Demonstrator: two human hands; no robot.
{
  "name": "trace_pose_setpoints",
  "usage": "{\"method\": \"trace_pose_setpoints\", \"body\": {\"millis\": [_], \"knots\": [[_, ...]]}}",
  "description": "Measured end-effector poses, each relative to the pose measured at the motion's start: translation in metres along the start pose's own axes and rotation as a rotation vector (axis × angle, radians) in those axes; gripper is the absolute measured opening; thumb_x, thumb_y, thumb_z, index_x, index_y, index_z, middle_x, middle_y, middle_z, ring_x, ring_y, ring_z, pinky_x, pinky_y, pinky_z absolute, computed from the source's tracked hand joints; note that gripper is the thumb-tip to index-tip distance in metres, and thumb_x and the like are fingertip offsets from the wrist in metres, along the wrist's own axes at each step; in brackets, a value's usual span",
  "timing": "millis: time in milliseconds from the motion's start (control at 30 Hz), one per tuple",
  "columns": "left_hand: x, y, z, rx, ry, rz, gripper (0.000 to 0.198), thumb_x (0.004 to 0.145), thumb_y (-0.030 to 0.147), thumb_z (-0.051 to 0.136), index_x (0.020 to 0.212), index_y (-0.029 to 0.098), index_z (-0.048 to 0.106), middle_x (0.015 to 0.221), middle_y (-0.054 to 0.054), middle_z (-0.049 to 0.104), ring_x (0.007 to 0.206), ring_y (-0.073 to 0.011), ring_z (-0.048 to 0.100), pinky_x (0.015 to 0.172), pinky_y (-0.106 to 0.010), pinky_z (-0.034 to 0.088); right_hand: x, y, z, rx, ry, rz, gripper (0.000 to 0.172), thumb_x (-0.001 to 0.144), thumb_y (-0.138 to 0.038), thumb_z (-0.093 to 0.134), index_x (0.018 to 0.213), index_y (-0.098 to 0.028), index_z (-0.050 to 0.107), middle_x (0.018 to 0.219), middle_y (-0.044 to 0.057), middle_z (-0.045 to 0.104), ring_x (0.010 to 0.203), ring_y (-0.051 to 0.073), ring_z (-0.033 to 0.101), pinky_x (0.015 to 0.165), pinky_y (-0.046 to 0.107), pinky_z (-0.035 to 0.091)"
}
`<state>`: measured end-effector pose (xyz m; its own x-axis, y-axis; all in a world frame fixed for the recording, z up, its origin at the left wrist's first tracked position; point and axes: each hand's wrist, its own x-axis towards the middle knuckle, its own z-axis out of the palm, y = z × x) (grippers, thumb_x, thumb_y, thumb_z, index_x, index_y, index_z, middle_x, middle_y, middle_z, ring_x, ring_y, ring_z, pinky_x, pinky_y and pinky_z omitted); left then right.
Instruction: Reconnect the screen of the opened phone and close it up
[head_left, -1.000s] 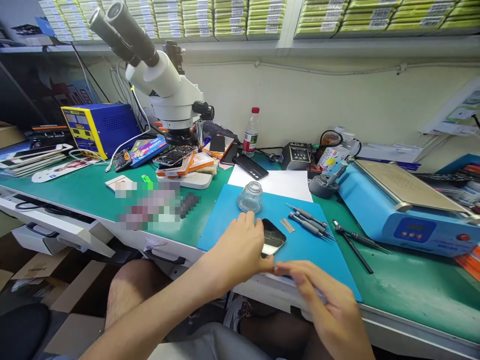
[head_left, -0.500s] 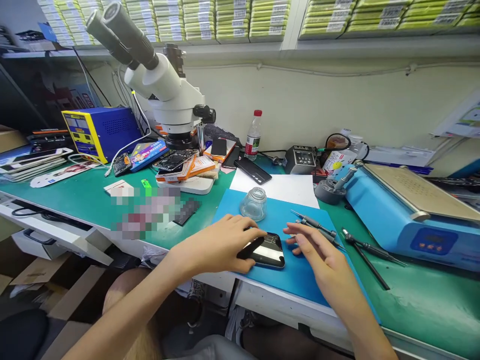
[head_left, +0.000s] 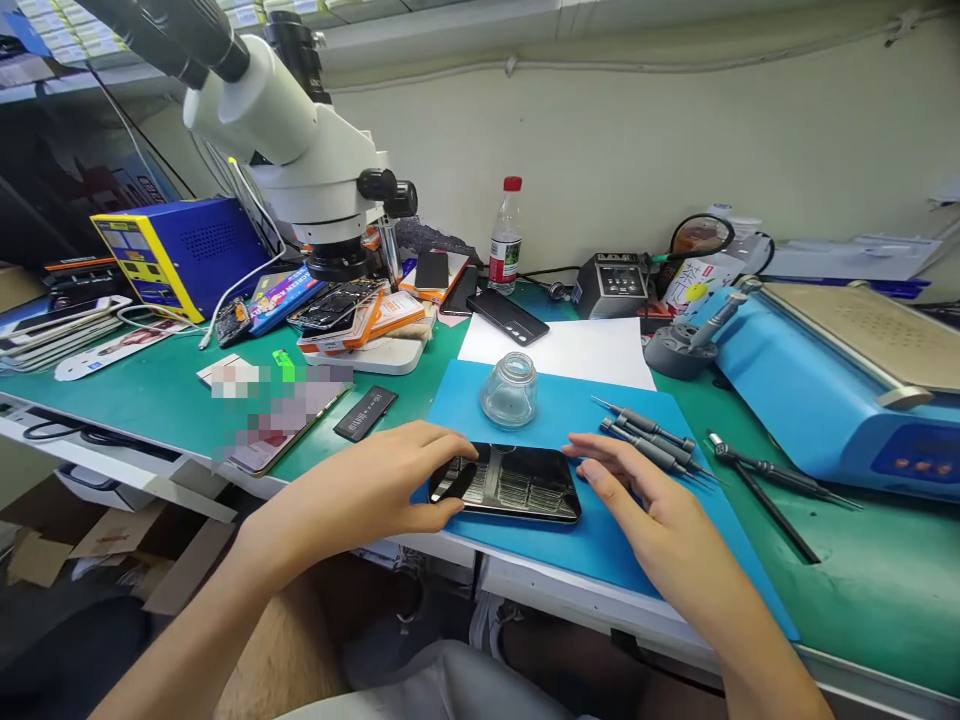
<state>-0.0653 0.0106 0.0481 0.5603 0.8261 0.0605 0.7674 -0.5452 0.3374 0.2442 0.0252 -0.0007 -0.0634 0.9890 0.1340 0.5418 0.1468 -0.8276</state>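
Observation:
A black smartphone (head_left: 517,482) lies screen up on the blue mat (head_left: 592,550), its glass reflecting the surroundings. My left hand (head_left: 397,475) is closed round the phone's left end, thumb at the near edge and fingers at the far edge; that end is partly hidden. By the right end, my right hand (head_left: 630,490) stands open with its fingers apart and nothing in them. Just beyond the phone is a clear glass jar (head_left: 510,392). Several slim screwdrivers (head_left: 649,445) rest on the mat past my right fingertips.
A microscope (head_left: 300,170) rises at the back left above a pile of phone parts. On the right stand a blue machine with a flat top plate (head_left: 832,390) and a grey tool holder (head_left: 681,350). A water bottle (head_left: 505,245) stands near the wall.
My left hand has shifted left to the phone's end, so more of the screen shows. My right hand stays open near the other end. The camera view has tilted down.

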Motion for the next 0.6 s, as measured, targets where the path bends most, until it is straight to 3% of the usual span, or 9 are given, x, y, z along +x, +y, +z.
{"method": "trace_pose_setpoints", "body": {"millis": [133,267,433,600], "knots": [[0.000,0.004,0.002,0.048,0.018,0.026,0.034,0.103,0.027,0.067,0.138,0.028,0.065,0.143,-0.005,0.072,0.129,-0.0257,0.070,0.108,-0.037,0.055,0.000,-0.001,-0.001,0.009,-0.012,-0.017,0.054,0.097,-0.071,0.060,0.126,-0.029,0.078,0.130,0.010,0.081,0.125,0.032,0.076,0.097,0.044,0.067],[0.002,0.003,0.001,0.037,0.041,-0.022,0.036,0.104,0.029,0.061,0.140,0.028,0.065,0.133,-0.005,0.076,0.121,-0.0257,0.073,0.103,-0.037,0.057,0.000,-0.001,0.000,0.019,0.005,-0.015,0.053,0.097,-0.071,0.060,0.125,-0.031,0.079,0.126,0.008,0.083,0.119,0.031,0.078,0.093,0.042,0.067],[0.012,-0.004,-0.003,-0.034,0.029,-0.087,0.035,0.111,0.040,0.047,0.136,0.028,0.067,0.127,-0.005,0.079,0.112,-0.0252,0.075,0.095,-0.035,0.055,0.000,-0.001,0.001,0.047,-0.001,0.009,0.054,0.097,-0.070,0.058,0.129,-0.031,0.077,0.130,0.009,0.081,0.119,0.031,0.078,0.096,0.043,0.067],[0.022,-0.012,-0.002,-0.163,0.087,-0.174,0.045,0.115,0.054,0.036,0.129,0.028,0.071,0.113,-0.002,0.081,0.103,-0.0241,0.074,0.087,-0.031,0.050,0.000,-0.002,0.000,0.021,-0.006,0.047,0.056,0.096,-0.071,0.055,0.131,-0.032,0.075,0.134,0.007,0.080,0.115,0.031,0.079,0.096,0.044,0.066]]}}
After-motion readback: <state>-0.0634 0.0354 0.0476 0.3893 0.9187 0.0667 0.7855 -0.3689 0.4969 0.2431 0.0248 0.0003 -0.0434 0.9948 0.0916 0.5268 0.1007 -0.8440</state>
